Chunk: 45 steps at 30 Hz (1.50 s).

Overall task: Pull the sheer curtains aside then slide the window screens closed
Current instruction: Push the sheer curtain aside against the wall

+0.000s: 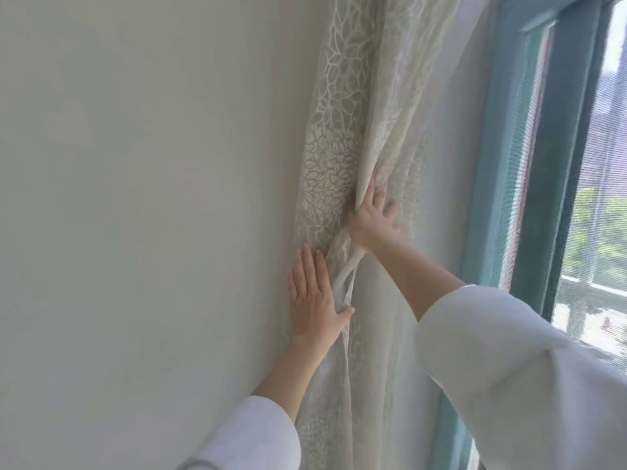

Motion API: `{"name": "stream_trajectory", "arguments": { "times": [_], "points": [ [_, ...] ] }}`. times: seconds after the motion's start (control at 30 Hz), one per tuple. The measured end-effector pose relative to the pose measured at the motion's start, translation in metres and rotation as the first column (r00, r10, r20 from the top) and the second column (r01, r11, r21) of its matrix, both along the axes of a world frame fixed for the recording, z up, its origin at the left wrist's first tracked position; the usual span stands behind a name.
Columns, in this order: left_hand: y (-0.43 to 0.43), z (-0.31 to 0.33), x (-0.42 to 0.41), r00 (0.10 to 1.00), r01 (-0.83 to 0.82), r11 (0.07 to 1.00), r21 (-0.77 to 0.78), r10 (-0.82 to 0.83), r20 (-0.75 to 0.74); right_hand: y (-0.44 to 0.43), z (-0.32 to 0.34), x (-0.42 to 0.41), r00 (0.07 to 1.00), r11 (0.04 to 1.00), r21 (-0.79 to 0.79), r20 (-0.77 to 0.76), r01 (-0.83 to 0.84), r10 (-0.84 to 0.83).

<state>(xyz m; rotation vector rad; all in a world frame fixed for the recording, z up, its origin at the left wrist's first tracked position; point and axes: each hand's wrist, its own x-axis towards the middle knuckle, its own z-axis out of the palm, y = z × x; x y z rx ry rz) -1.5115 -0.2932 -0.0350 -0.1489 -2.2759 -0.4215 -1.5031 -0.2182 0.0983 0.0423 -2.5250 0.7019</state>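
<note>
Up high, left hand (pixel 314 296) lies flat, spread; right hand (pixel 371 217) bunches the sheer curtain (pixel 342 130).

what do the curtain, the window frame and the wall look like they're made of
Curtain: thin woven fabric, likely sheer lace or burnout, with a pale floral pattern; it bunches softly under the right hand.
Window frame: hard, matte teal surface, maybe painted metal or wood; the picture cannot settle which.
Wall: smooth matte off-white, probably painted plaster.
</note>
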Motion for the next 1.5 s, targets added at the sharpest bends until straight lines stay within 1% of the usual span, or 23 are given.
{"name": "stream_trajectory", "arguments": {
  "times": [0.13, 0.3, 0.5, 0.63, 0.73, 0.8, 0.93, 1.1, 1.3, 1.5],
  "points": [
    [-0.008, 0.0, -0.002, 1.0, -0.003, 1.0, 0.015, 0.003, 0.016, -0.01, 0.002, 0.002, 1.0, 1.0, 0.003, -0.002, 0.004, -0.004],
    [-0.011, 0.002, 0.018, 1.0, 0.028, 0.998, 0.056, -0.029, 0.01, -0.013, 0.003, 0.017, 0.999, 1.0, 0.004, 0.031, 0.013, -0.013],
    [-0.017, 0.003, 0.063, 0.997, 0.071, 0.995, 0.068, -0.071, 0.001, -0.015, -0.004, 0.059, 0.998, 1.0, -0.025, 0.068, -0.001, 0.003],
    [-0.019, -0.003, 0.103, 0.991, 0.127, 0.988, 0.084, -0.123, -0.05, -0.015, -0.013, 0.092, 0.999, 1.0, 0.004, 0.053, 0.009, -0.009],
    [-0.018, -0.01, 0.133, 0.988, 0.15, 0.984, 0.095, -0.146, -0.047, -0.013, -0.019, 0.118, 0.998, 1.0, 0.021, 0.058, 0.016, -0.017],
    [-0.018, -0.015, 0.154, 0.985, 0.171, 0.98, 0.104, -0.167, -0.053, -0.01, -0.025, 0.141, 0.998, 0.999, 0.015, 0.061, 0.031, -0.032],
    [-0.011, -0.022, 0.194, 0.979, 0.205, 0.972, 0.117, -0.204, -0.02, -0.003, -0.039, 0.187, 0.996, 0.993, -0.091, 0.034, 0.082, -0.079],
    [-0.001, -0.013, 0.247, 0.978, 0.208, 0.97, 0.122, -0.207, -0.026, 0.012, -0.04, 0.241, 0.995, 0.987, -0.126, -0.002, 0.103, -0.104],
    [0.03, -0.002, 0.339, 0.969, 0.246, 0.958, 0.145, -0.241, -0.052, 0.045, -0.045, 0.331, 0.991, 0.996, -0.068, -0.116, 0.052, -0.06],
    [0.075, -0.022, 0.438, 0.952, 0.306, 0.928, 0.212, -0.293, -0.091, 0.089, -0.072, 0.427, 0.989, 0.999, 0.029, -0.143, 0.042, -0.037]
  ]
}}
